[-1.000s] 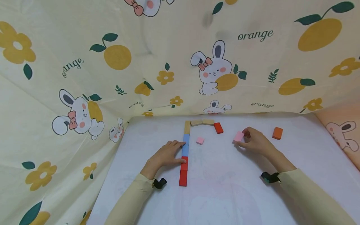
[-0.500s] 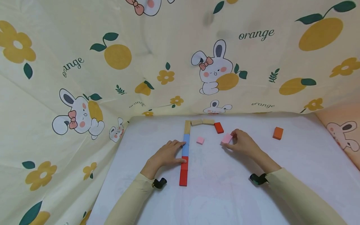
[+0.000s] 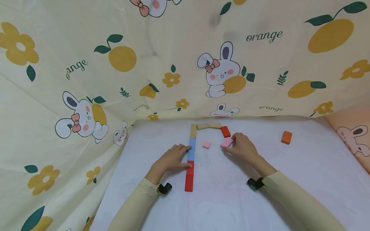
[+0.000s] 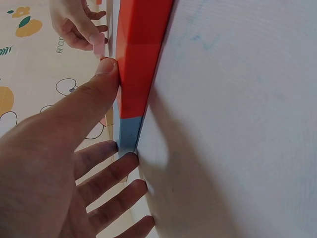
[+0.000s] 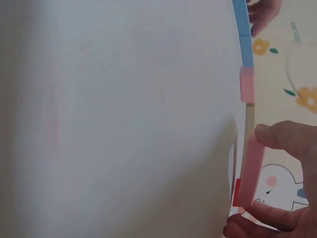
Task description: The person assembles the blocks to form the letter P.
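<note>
My right hand (image 3: 245,149) pinches a pink rectangular block (image 3: 226,142) between thumb and fingers, also seen tilted in the right wrist view. Whether that block touches the table cannot be told. My left hand (image 3: 169,159) lies against the left side of a straight row of blocks, its fingers extended. In the left wrist view the thumb (image 4: 94,87) touches a red block (image 4: 138,74), while fingertips rest by a blue block (image 4: 130,131). A smaller pink block (image 3: 206,144) lies right of the row. A lone red block (image 3: 225,131) sits just beyond the held one.
The row ends in a tan block (image 3: 193,131) at the far end and a red block (image 3: 189,183) at the near end. Two more tan blocks (image 3: 215,125) run rightward along the back. An orange block (image 3: 286,137) lies far right on the white table (image 3: 225,199).
My right hand has moved left with the pink block, closer to the lone red block and the smaller pink one. My left hand has stayed in place against the row.
</note>
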{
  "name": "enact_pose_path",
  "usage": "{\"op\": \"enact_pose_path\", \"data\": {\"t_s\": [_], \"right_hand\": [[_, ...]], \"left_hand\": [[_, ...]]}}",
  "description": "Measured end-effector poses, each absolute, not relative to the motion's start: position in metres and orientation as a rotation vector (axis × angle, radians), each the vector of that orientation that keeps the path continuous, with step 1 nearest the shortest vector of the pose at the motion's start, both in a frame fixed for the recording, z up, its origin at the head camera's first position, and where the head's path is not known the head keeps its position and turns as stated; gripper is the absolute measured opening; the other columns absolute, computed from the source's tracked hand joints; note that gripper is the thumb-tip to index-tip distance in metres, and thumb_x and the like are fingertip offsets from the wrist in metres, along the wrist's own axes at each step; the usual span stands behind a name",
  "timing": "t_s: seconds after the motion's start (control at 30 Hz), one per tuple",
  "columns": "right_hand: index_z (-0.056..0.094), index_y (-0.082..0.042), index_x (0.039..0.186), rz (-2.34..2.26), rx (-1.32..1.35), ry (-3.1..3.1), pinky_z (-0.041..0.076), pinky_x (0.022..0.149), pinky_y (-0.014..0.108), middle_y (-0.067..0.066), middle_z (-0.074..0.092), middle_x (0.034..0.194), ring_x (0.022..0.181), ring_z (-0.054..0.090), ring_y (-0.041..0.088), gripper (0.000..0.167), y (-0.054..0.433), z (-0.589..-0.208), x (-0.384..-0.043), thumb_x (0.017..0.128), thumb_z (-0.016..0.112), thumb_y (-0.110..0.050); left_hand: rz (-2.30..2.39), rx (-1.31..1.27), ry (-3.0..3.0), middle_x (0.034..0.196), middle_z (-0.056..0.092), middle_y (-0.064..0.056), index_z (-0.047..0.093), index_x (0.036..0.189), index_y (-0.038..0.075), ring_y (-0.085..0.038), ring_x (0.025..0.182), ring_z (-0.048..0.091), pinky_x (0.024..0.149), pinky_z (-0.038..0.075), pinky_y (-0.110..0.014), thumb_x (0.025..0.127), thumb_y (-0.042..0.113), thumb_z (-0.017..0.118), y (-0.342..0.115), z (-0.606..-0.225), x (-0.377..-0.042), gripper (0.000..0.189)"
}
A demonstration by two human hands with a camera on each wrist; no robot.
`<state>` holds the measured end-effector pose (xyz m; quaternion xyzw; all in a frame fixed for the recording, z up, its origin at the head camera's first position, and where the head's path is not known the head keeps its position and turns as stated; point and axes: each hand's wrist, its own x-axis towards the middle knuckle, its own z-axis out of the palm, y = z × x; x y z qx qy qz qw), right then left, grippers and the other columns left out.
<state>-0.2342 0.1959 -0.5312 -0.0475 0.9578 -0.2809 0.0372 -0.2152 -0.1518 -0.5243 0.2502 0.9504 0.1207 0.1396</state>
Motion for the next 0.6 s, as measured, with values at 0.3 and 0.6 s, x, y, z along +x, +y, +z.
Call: {"op": "enact_pose_path", "data": {"t_s": [0.3, 0.6], "right_hand": [[0.060, 0.005, 0.117, -0.802, -0.098, 2.979, 0.052, 0.079, 0.046, 0.020, 0.060, 0.105, 0.099, 0.054, 0.035, 0.068, 0.188, -0.533, -0.236, 0.087, 0.085, -0.051], [0.060, 0.004, 0.114, -0.774, -0.088, 3.003, 0.052, 0.079, 0.046, 0.019, 0.059, 0.104, 0.098, 0.055, 0.035, 0.067, 0.184, -0.537, -0.239, 0.086, 0.085, -0.052]], "left_hand": [[0.360, 0.755, 2.748, 0.156, 0.054, -0.008, 0.043, 0.165, 0.020, -0.029, 0.140, 0.050, 0.119, 0.045, -0.048, 0.092, 0.062, 0.078, -0.152, -0.526, -0.216, 0.091], [0.369, 0.752, 2.752, 0.155, 0.054, -0.007, 0.044, 0.165, 0.019, -0.028, 0.139, 0.051, 0.118, 0.046, -0.049, 0.092, 0.062, 0.078, -0.152, -0.525, -0.215, 0.091]]}}
